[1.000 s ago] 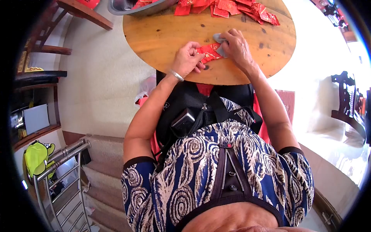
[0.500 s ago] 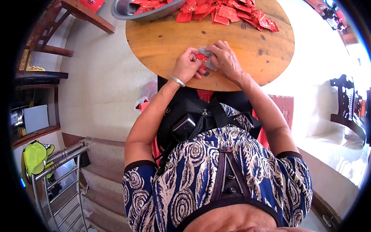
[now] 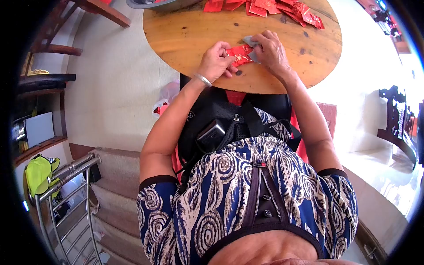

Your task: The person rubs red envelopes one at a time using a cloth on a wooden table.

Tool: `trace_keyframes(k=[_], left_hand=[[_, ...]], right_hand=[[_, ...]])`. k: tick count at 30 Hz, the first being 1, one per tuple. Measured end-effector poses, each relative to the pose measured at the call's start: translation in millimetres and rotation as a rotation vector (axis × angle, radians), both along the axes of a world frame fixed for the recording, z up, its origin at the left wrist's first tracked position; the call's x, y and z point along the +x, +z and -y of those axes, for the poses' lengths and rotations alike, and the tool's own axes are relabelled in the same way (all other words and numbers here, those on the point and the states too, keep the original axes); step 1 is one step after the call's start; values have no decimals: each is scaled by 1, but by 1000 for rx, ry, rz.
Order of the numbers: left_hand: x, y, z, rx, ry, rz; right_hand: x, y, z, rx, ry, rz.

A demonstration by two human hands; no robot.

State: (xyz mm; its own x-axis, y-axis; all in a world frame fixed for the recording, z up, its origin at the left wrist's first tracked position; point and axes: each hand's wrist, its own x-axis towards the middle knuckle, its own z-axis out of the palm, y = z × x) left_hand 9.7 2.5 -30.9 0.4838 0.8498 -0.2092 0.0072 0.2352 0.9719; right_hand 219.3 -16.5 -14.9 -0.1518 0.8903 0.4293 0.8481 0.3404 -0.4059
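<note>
Over the wooden table, a small red packet [image 3: 240,54] with gold print is pinched at its left end by my left hand [image 3: 215,62], which wears a metal bangle. My right hand [image 3: 272,54] is closed on a grey cloth [image 3: 251,41] at the packet's right end. Part of the cloth shows above the packet and part below it. The right fingertips are partly hidden by the cloth and the back of the hand.
The round wooden table [image 3: 194,48] has several red packets [image 3: 265,6] piled at its far side. A grey metal basin [image 3: 172,5] stands at the far left edge. Stairs with a metal railing [image 3: 66,185] lie at lower left, and a plastic bag [image 3: 167,98] hangs below the table.
My right hand has slid rightward with the grey cloth, away from my left hand. More of the red packet shows between them. The view has shifted slightly, cutting off more of the pile.
</note>
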Motion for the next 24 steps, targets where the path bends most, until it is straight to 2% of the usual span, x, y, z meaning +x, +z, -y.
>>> trace_keyframes(k=[11, 17, 24], left_hand=[[0, -1, 1, -11, 11, 0], [0, 2, 0, 1, 7, -14], [2, 3, 1, 6, 21, -4]], right_hand=[[7, 16, 2, 74, -49, -97], [-19, 15, 7, 67, 149, -164], [-21, -4, 3, 41, 158, -106]])
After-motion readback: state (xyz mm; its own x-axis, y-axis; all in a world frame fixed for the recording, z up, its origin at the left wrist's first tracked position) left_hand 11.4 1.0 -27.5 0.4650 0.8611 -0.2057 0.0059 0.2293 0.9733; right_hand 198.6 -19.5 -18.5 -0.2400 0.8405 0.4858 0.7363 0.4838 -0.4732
